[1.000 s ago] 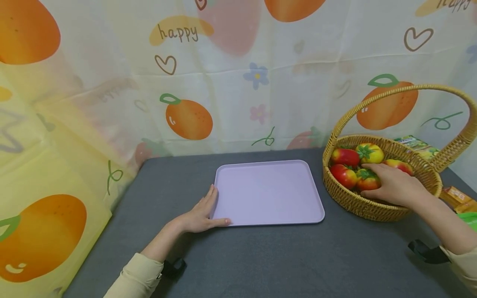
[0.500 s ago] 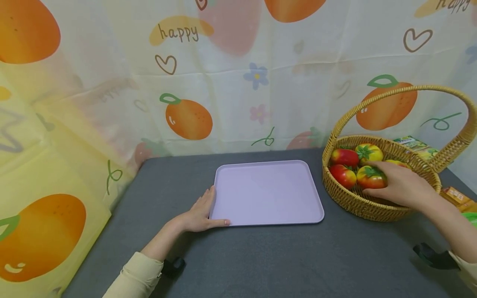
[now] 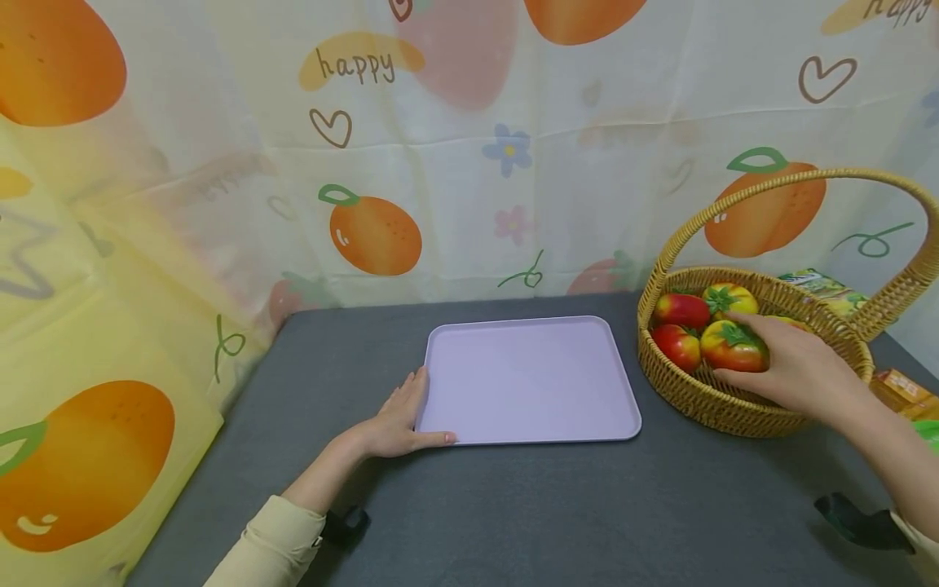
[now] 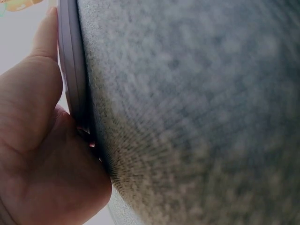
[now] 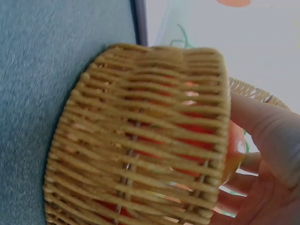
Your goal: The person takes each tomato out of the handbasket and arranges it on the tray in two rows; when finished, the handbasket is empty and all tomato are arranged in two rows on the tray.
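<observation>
So the right hand (image 3: 800, 367) is down inside the wicker basket (image 3: 707, 401), thumb and fingers curled round a red-and-yellow tomato (image 3: 736, 346) with a green top. That tomato sits at the near part of the basket, below the rim line in the right wrist view, so the woven wall is right up against the hand. The handle (image 3: 785, 183) arches up behind, and the hand comes in on its near side. More fruit (image 3: 678, 349) crowds the tomato on the left and back.

Left hand (image 3: 399, 420) isn't gripping anything: fingers lie straight along the left edge of the lilac tray (image 3: 531, 383), thumb on its near edge by the corner.

Spacing: the tray and basket don't touch, just a narrow strip of dark tabletop (image 3: 513, 505) between them. There's a wide stretch of tabletop in front of the tray and another to its left, but only a thin band behind it before the printed cloth (image 3: 455, 147). Right of the basket is tighter, with an orange-brown packet (image 3: 905, 393) just beside it and a green packet (image 3: 825, 287) behind.
</observation>
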Available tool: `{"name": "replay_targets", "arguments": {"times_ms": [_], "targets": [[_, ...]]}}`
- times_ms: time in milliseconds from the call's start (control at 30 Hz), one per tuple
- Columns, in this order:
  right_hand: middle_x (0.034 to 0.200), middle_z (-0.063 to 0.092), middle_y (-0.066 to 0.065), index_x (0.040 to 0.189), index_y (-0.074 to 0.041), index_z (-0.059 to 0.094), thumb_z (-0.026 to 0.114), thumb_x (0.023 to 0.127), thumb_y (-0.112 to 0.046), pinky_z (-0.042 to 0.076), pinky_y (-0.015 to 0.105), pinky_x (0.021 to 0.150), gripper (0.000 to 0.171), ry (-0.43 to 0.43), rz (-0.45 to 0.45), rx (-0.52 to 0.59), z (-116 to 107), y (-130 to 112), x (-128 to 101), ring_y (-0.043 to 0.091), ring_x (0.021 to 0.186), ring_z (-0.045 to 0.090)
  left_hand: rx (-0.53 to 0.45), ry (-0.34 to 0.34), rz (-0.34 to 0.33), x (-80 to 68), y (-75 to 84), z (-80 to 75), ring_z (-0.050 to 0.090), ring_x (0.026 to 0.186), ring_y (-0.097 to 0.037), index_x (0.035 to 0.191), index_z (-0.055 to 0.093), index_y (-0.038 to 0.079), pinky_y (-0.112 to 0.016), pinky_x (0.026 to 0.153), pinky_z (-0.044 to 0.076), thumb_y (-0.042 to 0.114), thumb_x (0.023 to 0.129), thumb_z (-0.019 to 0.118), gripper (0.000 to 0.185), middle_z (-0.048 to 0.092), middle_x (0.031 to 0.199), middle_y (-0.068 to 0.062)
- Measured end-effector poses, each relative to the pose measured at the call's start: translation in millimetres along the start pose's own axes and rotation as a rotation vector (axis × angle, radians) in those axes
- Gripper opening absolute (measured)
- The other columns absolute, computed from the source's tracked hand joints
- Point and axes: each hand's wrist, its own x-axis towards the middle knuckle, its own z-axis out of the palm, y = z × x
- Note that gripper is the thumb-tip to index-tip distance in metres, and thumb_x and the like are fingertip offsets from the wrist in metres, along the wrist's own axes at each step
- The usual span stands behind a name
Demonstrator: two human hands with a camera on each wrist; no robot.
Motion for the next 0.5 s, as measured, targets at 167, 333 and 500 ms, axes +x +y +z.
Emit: {"name": "replay_targets", "arguments": {"times_ms": [167,333,500], "targets": [[0.12,0.056,0.031,0.139,0.001,0.046,0.082,0.076,-0.041,0.043,0.062,0.077,0.083,0.058,-0.005,0.032,-2,-10,-3,0.047,0.103,0.053,0.006,-0.003,-0.01,0.5,1.6,-0.5,-0.008,0.147,-0.035,0.153,-0.007,-0.002,-0.051,0.116,0.0,0.06,0.085,0.066,0.118,-0.007,0.16,-0.022],[0.124,0.054,0.029,0.143,-0.003,0.044,0.082,0.077,-0.041,0.042,0.063,0.077,0.085,0.079,-0.009,0.071,-7,-23,-6,0.046,0.104,0.052,0.011,-0.009,-0.009,-1.7,5.0,-2.3,-0.007,0.147,-0.037,0.153,-0.006,-0.004,-0.052,0.116,0.001,0.057,0.086,0.066,0.115,-0.007,0.16,-0.023],[0.124,0.055,0.027,0.144,-0.006,0.044,0.083,0.076,-0.04,0.043,0.062,0.076,0.085,0.096,-0.02,0.106,-10,-39,-8,0.044,0.104,0.053,0.012,-0.015,-0.009,-1.7,3.8,-2.2,-0.007,0.147,-0.037,0.153,-0.006,-0.003,-0.052,0.116,0.0,0.057,0.087,0.065,0.115,-0.007,0.16,-0.023]]}}
